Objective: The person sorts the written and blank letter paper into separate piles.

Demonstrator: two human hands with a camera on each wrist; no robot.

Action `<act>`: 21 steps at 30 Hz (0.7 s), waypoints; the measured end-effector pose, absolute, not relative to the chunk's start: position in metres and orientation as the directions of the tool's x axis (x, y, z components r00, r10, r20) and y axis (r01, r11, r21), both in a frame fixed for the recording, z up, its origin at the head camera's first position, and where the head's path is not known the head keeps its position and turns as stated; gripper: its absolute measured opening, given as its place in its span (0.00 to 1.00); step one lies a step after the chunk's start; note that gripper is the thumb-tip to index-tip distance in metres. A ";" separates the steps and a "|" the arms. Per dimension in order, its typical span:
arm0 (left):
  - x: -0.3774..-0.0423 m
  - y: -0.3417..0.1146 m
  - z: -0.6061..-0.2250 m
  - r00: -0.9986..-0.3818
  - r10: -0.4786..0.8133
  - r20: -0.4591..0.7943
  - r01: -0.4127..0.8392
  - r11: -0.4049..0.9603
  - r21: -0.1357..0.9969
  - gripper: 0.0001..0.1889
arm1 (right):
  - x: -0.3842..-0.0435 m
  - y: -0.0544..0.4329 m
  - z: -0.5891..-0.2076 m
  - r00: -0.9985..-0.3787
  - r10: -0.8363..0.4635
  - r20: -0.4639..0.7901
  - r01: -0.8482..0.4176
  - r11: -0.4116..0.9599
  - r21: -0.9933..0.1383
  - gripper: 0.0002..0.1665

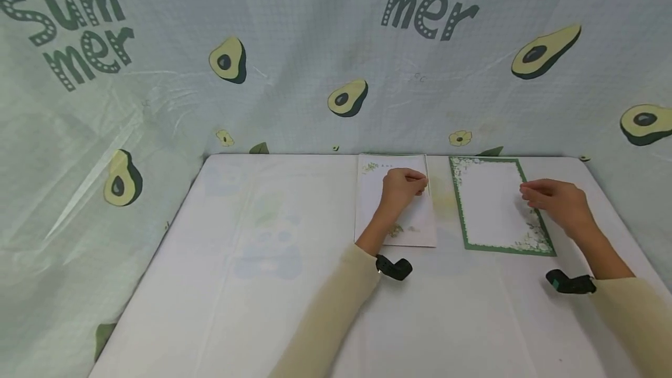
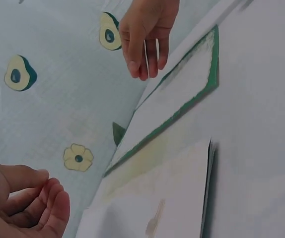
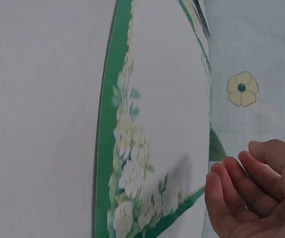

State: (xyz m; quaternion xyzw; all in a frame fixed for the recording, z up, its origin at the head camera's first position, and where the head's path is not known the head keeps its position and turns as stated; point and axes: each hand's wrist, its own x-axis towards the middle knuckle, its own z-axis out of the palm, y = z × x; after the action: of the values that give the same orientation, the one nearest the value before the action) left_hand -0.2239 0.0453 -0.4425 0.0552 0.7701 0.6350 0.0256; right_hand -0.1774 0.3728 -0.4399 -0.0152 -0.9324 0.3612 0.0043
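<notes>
My left hand (image 1: 401,190) hovers over a stack of white paper (image 1: 370,209) with small floral prints, at the far middle of the table. Its fingers bend loosely, the thumb close to the index fingertip, and the left wrist view shows nothing between them. Above the right edge of a green-bordered sheet (image 1: 488,206) is my right hand (image 1: 560,203). In the right wrist view its fingers (image 3: 222,198) curve gently and hold nothing. White flowers (image 3: 132,173) decorate that sheet's corner. The sheet lies flat, apart from the stack and to its right.
A white-covered table (image 1: 236,308) spreads below and to the left of the papers. Behind it and on the left hangs a pale curtain (image 1: 294,34) with avocado prints. Each wrist wears a black camera (image 1: 395,268).
</notes>
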 end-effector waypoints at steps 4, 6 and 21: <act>-0.228 0.021 -0.436 -0.987 0.159 0.032 0.078 0.288 0.954 0.07 | -0.180 0.351 -0.436 -0.999 -0.020 0.025 -0.031 0.749 -0.662 0.28; -0.230 0.009 -0.432 -0.983 0.180 0.033 0.095 0.345 0.934 0.08 | -0.182 0.340 -0.434 -0.999 -0.039 0.020 -0.042 0.742 -0.669 0.28; -0.238 -0.076 -0.424 -0.965 0.255 -0.060 0.109 0.600 0.792 0.18 | -0.196 0.269 -0.432 -0.975 -0.220 -0.013 -0.141 0.666 -0.732 0.27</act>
State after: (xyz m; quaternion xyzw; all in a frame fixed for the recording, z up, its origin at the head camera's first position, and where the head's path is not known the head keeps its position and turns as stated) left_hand -0.2383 -0.0764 -0.4240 0.1022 0.8906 0.4353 0.0836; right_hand -0.1963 0.2688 -0.4323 0.0990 -0.9114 0.3963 -0.0502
